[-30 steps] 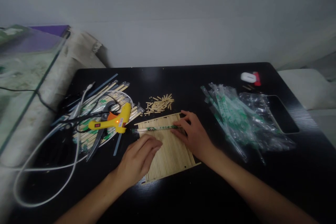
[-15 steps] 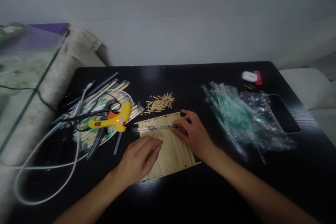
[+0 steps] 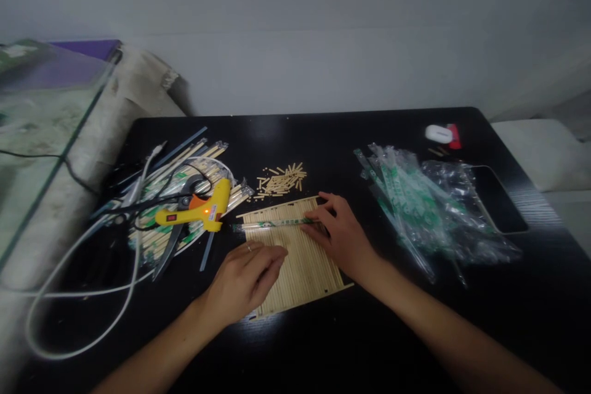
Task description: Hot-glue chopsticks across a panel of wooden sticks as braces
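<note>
A panel of chopsticks laid side by side rests on the black table, with a stick across its far edge. Over its upper part lies a pair of wrapped chopsticks in a clear sleeve with green print. My right hand is closed on the right end of that packet, its fingers bent over the panel. My left hand hovers at the panel's left side, thumb and fingers pinched together below the packet. Whatever the left fingers hold, if anything, I cannot make out.
A yellow glue gun with a lit switch lies left, over scissors and a plate of wrapped chopsticks. Cut stick pieces are heaped behind the panel. Empty wrappers, a phone and a white case lie right.
My left hand has shifted very slightly. My right hand and the wrapped chopsticks have kept their place.
</note>
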The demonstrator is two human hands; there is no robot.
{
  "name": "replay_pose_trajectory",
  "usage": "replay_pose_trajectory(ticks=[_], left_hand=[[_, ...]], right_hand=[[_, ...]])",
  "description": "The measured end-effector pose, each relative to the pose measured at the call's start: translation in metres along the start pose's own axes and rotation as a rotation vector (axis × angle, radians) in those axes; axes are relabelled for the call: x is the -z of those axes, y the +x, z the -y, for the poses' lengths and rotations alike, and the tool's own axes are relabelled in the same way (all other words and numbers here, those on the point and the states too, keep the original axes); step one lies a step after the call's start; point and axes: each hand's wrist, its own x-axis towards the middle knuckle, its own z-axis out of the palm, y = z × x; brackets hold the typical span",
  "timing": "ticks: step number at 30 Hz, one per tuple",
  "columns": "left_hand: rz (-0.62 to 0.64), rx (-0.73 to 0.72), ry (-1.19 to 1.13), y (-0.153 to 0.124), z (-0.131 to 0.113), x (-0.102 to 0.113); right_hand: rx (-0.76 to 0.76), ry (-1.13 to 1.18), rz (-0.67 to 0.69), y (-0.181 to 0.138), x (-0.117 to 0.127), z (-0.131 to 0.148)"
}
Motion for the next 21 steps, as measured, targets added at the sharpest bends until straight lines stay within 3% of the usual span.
replay_pose_trajectory(ticks=[21], left_hand=[[0.048,0.001,-0.005,-0.0001,-0.0014,0.0009]], right_hand=[[-0.009,0.015,-0.011,-0.0001,0.0003,0.0]])
